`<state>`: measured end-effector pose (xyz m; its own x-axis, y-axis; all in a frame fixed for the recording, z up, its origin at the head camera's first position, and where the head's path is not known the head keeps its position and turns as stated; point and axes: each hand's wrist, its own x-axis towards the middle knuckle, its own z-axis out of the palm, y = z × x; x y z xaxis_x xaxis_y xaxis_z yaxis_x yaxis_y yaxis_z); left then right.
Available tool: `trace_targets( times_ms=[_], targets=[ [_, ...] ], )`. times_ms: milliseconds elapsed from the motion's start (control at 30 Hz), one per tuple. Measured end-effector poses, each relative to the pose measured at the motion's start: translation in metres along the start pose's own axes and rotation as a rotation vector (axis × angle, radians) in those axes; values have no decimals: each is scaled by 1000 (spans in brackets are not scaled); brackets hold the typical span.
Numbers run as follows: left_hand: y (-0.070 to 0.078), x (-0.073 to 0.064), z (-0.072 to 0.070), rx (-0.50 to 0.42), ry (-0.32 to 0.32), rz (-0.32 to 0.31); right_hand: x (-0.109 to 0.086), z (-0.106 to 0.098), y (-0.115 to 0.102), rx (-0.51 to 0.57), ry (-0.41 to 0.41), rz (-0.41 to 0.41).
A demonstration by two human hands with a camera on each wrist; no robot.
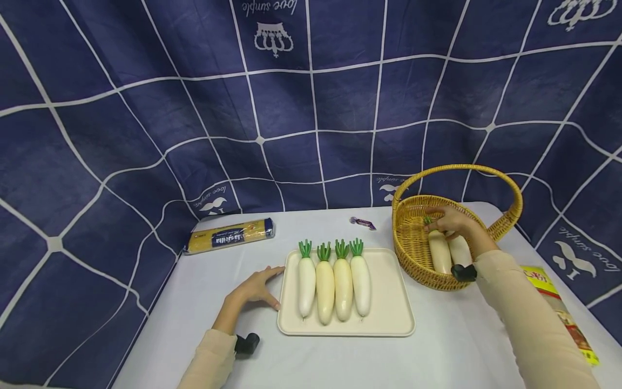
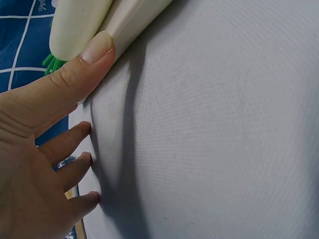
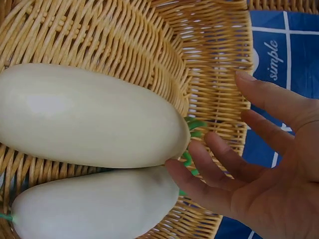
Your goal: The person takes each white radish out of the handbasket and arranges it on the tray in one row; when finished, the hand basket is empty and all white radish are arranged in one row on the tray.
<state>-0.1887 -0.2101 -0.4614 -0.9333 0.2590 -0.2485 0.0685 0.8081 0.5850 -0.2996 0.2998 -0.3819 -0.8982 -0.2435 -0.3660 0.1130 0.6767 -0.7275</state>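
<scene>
Several white radishes (image 1: 343,289) with green tops lie side by side on a cream tray (image 1: 389,319). At the tray's left edge is my left hand (image 1: 256,287), fingers spread; in the left wrist view its thumb (image 2: 79,64) lies at the rim close to a radish (image 2: 77,27). My right hand (image 1: 454,222) reaches into a wicker basket (image 1: 410,254) over two more radishes. In the right wrist view its loosely bent fingers (image 3: 214,186) are beside the leafy ends of a cream radish (image 3: 94,117) and a whiter one (image 3: 99,204), gripping neither.
A yellow and blue packet (image 1: 230,236) lies at the back left of the white table (image 1: 330,362). A small purple wrapped candy (image 1: 363,222) is behind the tray. Beside my right forearm lies a yellow and red packet (image 1: 559,308). The basket's tall handle (image 1: 457,167) arches over its opening.
</scene>
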Motion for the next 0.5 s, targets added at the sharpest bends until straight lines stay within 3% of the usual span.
trace_targets(
  times_ms=[267, 500],
  targets=[
    [0, 0, 1, 2, 6, -31, 7, -2, 4, 46, -13, 30],
    [1, -1, 1, 2, 7, -35, 10, -1, 7, -38, -29, 46]
  ],
)
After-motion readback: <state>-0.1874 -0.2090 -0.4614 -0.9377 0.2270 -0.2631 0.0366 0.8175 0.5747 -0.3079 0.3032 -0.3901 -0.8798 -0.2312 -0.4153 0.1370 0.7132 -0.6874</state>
